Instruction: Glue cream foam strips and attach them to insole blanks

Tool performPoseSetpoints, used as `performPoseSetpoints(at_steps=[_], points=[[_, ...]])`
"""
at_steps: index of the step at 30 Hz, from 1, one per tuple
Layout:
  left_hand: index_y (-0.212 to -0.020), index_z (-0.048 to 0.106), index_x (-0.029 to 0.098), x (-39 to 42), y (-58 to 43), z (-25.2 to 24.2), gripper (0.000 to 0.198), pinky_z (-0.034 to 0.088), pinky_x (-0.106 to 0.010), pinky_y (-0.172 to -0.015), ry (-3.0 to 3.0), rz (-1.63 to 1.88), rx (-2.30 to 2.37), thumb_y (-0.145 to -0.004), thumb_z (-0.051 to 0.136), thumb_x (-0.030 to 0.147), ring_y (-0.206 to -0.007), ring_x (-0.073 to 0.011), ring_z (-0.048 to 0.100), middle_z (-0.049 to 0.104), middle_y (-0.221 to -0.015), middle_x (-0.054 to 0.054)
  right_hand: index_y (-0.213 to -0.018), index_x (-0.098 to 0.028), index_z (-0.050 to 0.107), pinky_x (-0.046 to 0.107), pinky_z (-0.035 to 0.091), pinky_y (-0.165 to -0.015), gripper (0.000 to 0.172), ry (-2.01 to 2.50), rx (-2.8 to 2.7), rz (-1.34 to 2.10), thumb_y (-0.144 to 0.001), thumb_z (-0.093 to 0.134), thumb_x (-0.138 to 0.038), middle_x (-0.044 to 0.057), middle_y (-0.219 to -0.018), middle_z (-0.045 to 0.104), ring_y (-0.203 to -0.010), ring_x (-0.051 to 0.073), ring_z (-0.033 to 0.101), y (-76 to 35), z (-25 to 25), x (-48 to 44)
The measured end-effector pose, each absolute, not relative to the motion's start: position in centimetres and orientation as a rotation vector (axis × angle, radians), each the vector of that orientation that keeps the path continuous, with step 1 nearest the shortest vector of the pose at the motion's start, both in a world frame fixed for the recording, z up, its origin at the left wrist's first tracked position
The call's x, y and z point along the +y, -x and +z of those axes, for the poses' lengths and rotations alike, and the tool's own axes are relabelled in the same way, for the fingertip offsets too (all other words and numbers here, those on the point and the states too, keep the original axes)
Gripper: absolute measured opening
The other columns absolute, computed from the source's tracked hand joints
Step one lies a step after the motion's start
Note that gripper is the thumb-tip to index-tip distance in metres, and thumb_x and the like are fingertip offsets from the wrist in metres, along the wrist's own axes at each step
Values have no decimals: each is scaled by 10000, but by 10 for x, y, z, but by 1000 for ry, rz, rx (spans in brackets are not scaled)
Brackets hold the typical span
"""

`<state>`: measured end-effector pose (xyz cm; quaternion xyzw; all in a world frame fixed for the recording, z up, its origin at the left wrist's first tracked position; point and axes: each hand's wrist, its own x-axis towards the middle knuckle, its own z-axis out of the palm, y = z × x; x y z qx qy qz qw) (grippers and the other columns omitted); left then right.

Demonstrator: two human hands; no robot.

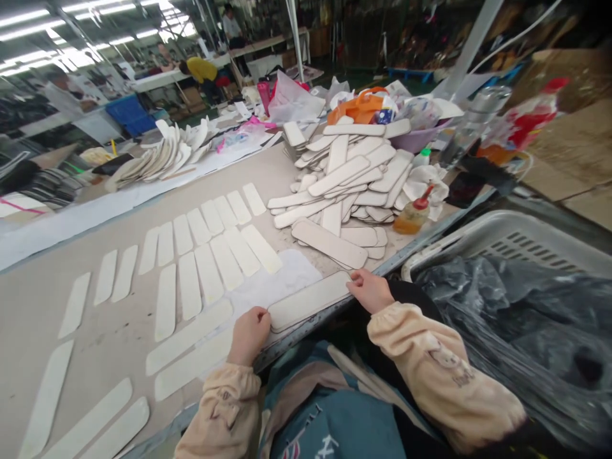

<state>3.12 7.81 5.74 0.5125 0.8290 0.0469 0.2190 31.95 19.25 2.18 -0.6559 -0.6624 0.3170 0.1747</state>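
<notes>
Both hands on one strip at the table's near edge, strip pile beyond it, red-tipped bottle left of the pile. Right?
One error: the red-tipped bottle is right of the strip pile, per the head view. The rest stands: left hand and right hand on one strip at the near edge of the table, pile beyond it.

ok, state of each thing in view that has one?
left hand: closed at held strip's left end
right hand: pinching its right end
held strip: flat, at table edge
pale strips: laid out, spaced
strip pile: loosely heaped
red-tipped bottle: part-filled, amber liquid
ceiling lights: on
</notes>
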Motion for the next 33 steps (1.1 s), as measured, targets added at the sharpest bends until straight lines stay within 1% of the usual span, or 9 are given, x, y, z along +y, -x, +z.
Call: performPoseSetpoints(at_steps=[6,10,12,15,18,20,22,29,33], points=[[-907,605,174,71,-32,60,226,404,-279,-639,-1422,221,2285,-808,431,279,-649,-172,604,656,-665,-24,-911,-185,608,232,401,-709,172,1871,-1916,861,-750,622,-245,-28,-696,651,-722,148,609,-319,25,192],[-1074,523,152,61,-29,57,305,437,-282,-636,-1467,392,2290,-803,451,273,-634,-150,611,670,-857,-50,-914,-186,610,237,403,-716,179,1874,-1918,871,-749,618,-256,-25,-700,652,-721,153,609,-320,24,192],[-1117,498,150,55,-28,55,329,454,-279,-643,-1503,521,2307,-816,442,270,-636,-133,611,651,-946,-60,-918,-187,612,233,403,-715,186,1874,-1914,880,-748,619,-259,-27,-699,650,-716,147,608,-320,22,193],[-1053,553,162,46,-27,55,272,473,-285,-675,-1600,631,2366,-840,444,291,-677,-133,611,627,-974,-61,-924,-186,613,231,401,-714,193,1870,-1931,869,-753,620,-274,-26,-707,651,-721,146,607,-320,22,193],[-943,627,184,39,-30,52,223,481,-302,-773,-1860,644,2313,-858,463,308,-822,-165,609,627,-964,-65,-923,-184,612,232,399,-716,190,1874,-1952,849,-760,616,-282,-24,-709,651,-735,149,608,-320,23,193],[-929,648,190,35,-34,47,220,472,-316,-849,-2013,659,2227,-866,469,302,-906,-181,594,636,-967,-72,-914,-183,613,233,398,-719,183,1885,-1957,847,-760,617,-280,-25,-704,652,-736,149,610,-320,23,193],[-944,652,183,32,-39,41,228,468,-329,-889,-2066,659,2186,-873,465,293,-941,-187,587,641,-990,-83,-913,-182,616,236,398,-727,183,1893,-1965,844,-760,617,-283,-24,-703,654,-737,151,611,-320,23,193],[-1062,619,155,45,-42,30,300,479,-336,-886,-1911,544,2319,-887,420,296,-977,-201,593,638,-1072,-104,-940,-185,613,243,403,-742,199,1896,-1963,863,-764,607,-277,-20,-717,662,-756,158,617,-320,25,192],[-1003,655,165,59,-39,31,296,484,-306,-853,-1870,465,2321,-875,416,285,-911,-187,608,654,-1017,-86,-937,-189,613,239,405,-735,201,1883,-1950,868,-757,613,-278,-27,-708,658,-744,152,616,-320,24,192]])
